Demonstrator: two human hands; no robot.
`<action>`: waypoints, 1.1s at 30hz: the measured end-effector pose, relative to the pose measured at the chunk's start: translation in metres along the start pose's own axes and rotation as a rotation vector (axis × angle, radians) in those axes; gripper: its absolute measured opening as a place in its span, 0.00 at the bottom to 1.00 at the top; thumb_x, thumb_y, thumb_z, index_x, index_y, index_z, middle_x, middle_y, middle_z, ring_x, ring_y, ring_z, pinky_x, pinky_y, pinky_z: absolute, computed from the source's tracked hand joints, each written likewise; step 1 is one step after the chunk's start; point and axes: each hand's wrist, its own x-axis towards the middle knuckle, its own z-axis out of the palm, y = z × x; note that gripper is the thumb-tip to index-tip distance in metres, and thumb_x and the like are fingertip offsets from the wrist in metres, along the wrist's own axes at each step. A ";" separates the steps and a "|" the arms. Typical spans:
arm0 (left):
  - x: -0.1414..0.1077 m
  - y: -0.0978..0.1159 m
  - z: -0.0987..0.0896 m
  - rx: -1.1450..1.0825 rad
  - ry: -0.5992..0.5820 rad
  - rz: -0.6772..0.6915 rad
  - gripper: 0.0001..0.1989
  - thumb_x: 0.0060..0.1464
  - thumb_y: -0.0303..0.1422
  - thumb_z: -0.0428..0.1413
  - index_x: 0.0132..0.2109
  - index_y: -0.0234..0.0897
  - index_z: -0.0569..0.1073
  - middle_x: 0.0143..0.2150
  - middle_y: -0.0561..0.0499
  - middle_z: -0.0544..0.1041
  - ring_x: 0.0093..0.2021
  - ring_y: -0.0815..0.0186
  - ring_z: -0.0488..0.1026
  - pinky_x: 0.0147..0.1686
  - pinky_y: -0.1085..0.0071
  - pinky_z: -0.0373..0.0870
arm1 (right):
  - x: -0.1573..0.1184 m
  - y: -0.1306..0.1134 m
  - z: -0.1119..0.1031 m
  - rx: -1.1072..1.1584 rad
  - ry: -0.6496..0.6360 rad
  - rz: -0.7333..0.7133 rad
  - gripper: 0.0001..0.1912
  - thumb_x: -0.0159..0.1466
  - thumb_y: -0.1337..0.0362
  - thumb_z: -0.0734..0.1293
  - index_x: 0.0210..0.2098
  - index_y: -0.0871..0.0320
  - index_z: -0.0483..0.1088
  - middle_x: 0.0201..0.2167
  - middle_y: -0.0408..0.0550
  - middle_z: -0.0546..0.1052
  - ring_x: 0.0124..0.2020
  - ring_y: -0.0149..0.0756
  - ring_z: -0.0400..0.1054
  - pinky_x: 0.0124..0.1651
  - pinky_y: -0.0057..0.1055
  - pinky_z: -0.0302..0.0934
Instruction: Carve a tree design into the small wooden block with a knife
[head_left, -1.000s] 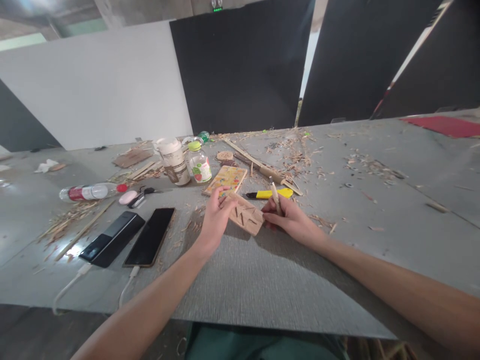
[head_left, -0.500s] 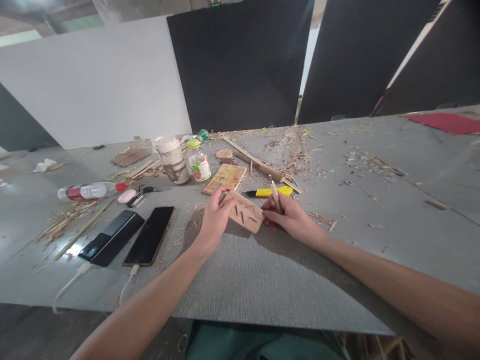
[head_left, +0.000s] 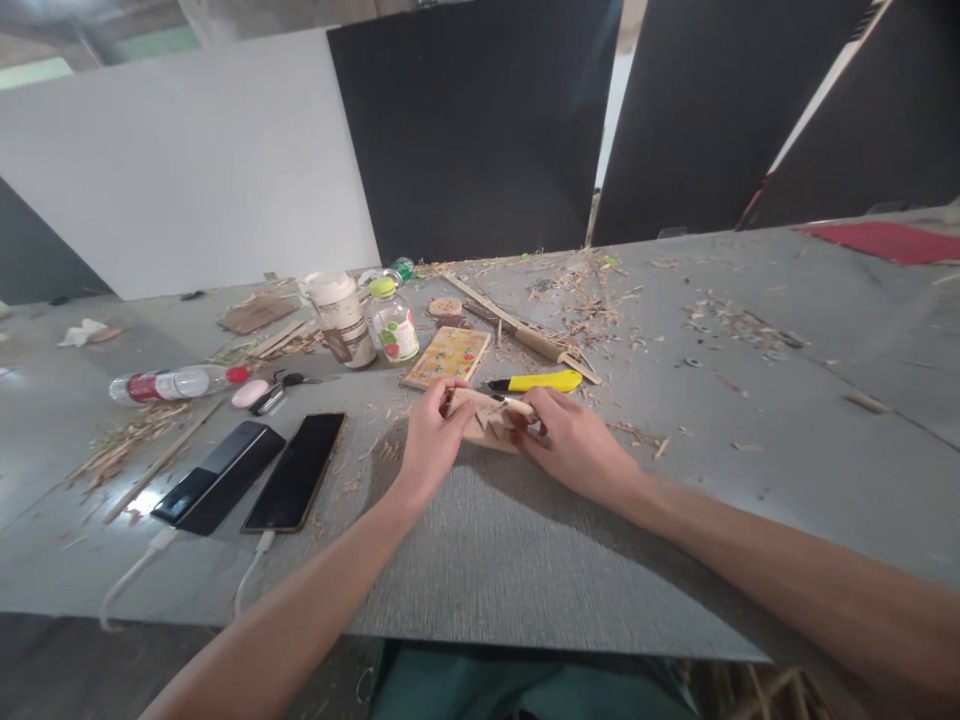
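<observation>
My left hand [head_left: 433, 436] is closed on the left end of a small wooden block [head_left: 478, 432] with grooves cut into its face. The block is tilted above the table near the front. In my right hand [head_left: 576, 438] is a carving knife [head_left: 519, 405] with a pale handle, its dark tip pointing left over the block's upper edge. Fingers of the right hand also reach the block's right end and cover part of it. Just beyond the hands lies a yellow utility knife [head_left: 544, 381], and behind the left hand is a board with a colourful pattern [head_left: 448, 356].
Two phones [head_left: 296, 472] with white cables lie at left, near a bottle with a red cap [head_left: 176, 383]. A lidded cup [head_left: 343, 325] and a green-capped bottle [head_left: 394, 325] stand farther back. Wood shavings [head_left: 592, 310] and bamboo strips litter the table. A red sheet [head_left: 885, 241] is far right.
The carving knife has gone from upright to lying low across the block, tip leftward. My right hand has turned over toward the block, and the block's face is tipped flatter.
</observation>
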 end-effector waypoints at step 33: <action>-0.003 0.003 0.003 -0.094 -0.029 -0.056 0.10 0.58 0.33 0.62 0.47 0.42 0.77 0.39 0.53 0.77 0.38 0.63 0.72 0.39 0.69 0.65 | 0.002 0.006 -0.002 0.044 -0.034 -0.046 0.06 0.70 0.63 0.61 0.37 0.52 0.57 0.35 0.50 0.74 0.33 0.39 0.65 0.36 0.37 0.54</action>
